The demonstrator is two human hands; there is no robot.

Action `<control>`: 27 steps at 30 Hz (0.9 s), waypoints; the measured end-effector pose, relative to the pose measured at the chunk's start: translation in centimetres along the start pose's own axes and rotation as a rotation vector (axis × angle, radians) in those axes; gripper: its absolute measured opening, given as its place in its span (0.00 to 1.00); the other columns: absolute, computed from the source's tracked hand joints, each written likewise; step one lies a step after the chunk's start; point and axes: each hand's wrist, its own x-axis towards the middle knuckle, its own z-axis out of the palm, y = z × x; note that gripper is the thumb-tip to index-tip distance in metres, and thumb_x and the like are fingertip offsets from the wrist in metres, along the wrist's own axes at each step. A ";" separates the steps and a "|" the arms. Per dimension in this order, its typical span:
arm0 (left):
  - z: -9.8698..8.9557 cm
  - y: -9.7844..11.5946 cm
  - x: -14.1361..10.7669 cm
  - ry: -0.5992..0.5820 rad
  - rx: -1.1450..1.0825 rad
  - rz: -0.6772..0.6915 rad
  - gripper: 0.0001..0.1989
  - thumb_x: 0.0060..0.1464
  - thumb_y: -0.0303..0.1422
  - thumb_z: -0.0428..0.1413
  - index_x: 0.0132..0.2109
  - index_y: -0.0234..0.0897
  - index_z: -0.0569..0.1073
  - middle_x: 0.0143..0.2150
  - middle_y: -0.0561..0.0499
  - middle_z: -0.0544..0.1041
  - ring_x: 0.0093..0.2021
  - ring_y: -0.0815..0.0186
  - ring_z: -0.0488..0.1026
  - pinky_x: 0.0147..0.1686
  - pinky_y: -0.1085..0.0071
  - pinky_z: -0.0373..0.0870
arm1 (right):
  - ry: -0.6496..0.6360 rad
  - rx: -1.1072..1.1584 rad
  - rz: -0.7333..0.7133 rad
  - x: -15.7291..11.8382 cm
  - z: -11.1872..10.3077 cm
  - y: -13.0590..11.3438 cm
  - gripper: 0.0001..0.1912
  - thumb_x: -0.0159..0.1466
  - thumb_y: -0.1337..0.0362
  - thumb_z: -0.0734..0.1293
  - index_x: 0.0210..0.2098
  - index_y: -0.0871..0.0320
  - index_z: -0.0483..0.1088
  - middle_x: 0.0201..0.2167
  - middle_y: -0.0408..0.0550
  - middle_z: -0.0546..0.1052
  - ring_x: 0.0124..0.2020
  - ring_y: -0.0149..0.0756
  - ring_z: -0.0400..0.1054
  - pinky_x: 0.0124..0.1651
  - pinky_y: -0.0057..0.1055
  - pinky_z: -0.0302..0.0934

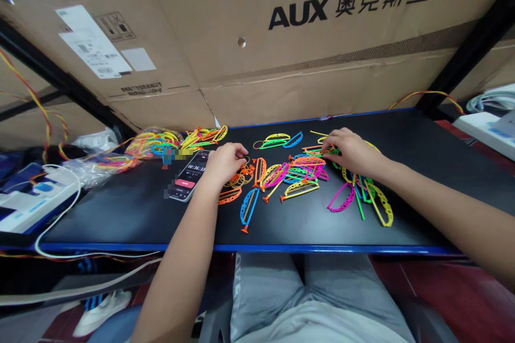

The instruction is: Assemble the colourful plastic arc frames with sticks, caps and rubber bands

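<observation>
Right hand (354,153) arched (fingers (333,146) curled)

Plastic strips (313,150) hidden under right hand (354,153), smartphone (192,174) edge pixelated — blurred, carton label (94,42) unreadably small

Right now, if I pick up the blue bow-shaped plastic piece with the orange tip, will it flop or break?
The blue plastic piece will probably feel light: its curve is thin and full of holes. It looks fairly stiff, holding its shape on the black tabletop. Its thin straight bar might snap if bent hard.
</observation>
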 end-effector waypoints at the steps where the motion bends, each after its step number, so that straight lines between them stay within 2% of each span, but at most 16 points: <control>1: 0.1 0.0 0.0 0.018 0.017 -0.009 0.08 0.51 0.25 0.65 0.37 0.45 0.83 0.35 0.49 0.84 0.38 0.55 0.80 0.43 0.60 0.68 | -0.003 0.003 0.001 0.0 0.0 -0.1 0.04 0.69 0.62 0.71 0.39 0.55 0.77 0.41 0.55 0.79 0.48 0.53 0.71 0.49 0.45 0.65; 4: 0.4 0.2 0.1 0.076 0.079 -0.029 0.05 0.50 0.28 0.68 0.33 0.44 0.82 0.33 0.48 0.83 0.39 0.51 0.79 0.49 0.54 0.67 | -0.009 0.009 0.006 0.0 -0.1 -0.3 0.04 0.69 0.62 0.70 0.38 0.55 0.77 0.41 0.54 0.80 0.47 0.52 0.71 0.49 0.44 0.65; 7: 0.5 0.4 0.1 0.067 0.129 -0.045 0.07 0.52 0.27 0.66 0.29 0.43 0.80 0.31 0.48 0.82 0.40 0.48 0.79 0.54 0.48 0.64 | -0.006 0.007 0.011 -0.1 0.0 -0.4 0.05 0.69 0.62 0.70 0.40 0.55 0.78 0.41 0.54 0.80 0.47 0.51 0.72 0.48 0.44 0.66; 13: 0.3 0.6 0.0 0.105 0.173 0.003 0.07 0.54 0.28 0.61 0.28 0.43 0.79 0.31 0.46 0.83 0.42 0.48 0.77 0.51 0.52 0.65 | -0.011 -0.008 0.018 -0.1 0.1 -0.4 0.06 0.70 0.61 0.70 0.42 0.54 0.79 0.42 0.54 0.79 0.48 0.51 0.72 0.48 0.44 0.67; 18: 0.2 0.6 0.2 0.223 0.127 0.019 0.06 0.54 0.30 0.62 0.29 0.43 0.78 0.32 0.46 0.83 0.43 0.48 0.77 0.49 0.53 0.65 | -0.006 0.021 0.012 0.0 0.0 -0.3 0.06 0.69 0.61 0.70 0.41 0.54 0.79 0.42 0.54 0.78 0.48 0.52 0.72 0.48 0.45 0.67; 22: 0.2 0.9 0.4 0.266 -0.107 0.005 0.04 0.52 0.29 0.63 0.30 0.42 0.76 0.32 0.49 0.82 0.38 0.54 0.77 0.48 0.56 0.67 | 0.030 0.039 0.011 0.0 0.0 -0.4 0.02 0.67 0.63 0.72 0.38 0.54 0.79 0.40 0.53 0.77 0.46 0.51 0.72 0.48 0.44 0.67; 24: 0.2 1.3 0.5 0.257 -0.373 -0.020 0.04 0.49 0.29 0.63 0.34 0.40 0.76 0.33 0.50 0.81 0.37 0.58 0.78 0.45 0.60 0.70 | 0.041 0.052 0.016 0.0 0.0 -0.4 0.02 0.66 0.64 0.73 0.37 0.54 0.79 0.40 0.53 0.76 0.46 0.50 0.72 0.48 0.44 0.67; 27: 0.1 2.2 0.4 0.212 -0.823 -0.079 0.12 0.46 0.28 0.64 0.40 0.38 0.74 0.31 0.52 0.79 0.33 0.65 0.77 0.38 0.68 0.69 | 0.053 0.061 0.023 0.0 -0.1 -0.5 0.02 0.65 0.64 0.73 0.36 0.55 0.79 0.40 0.53 0.76 0.44 0.49 0.72 0.48 0.44 0.67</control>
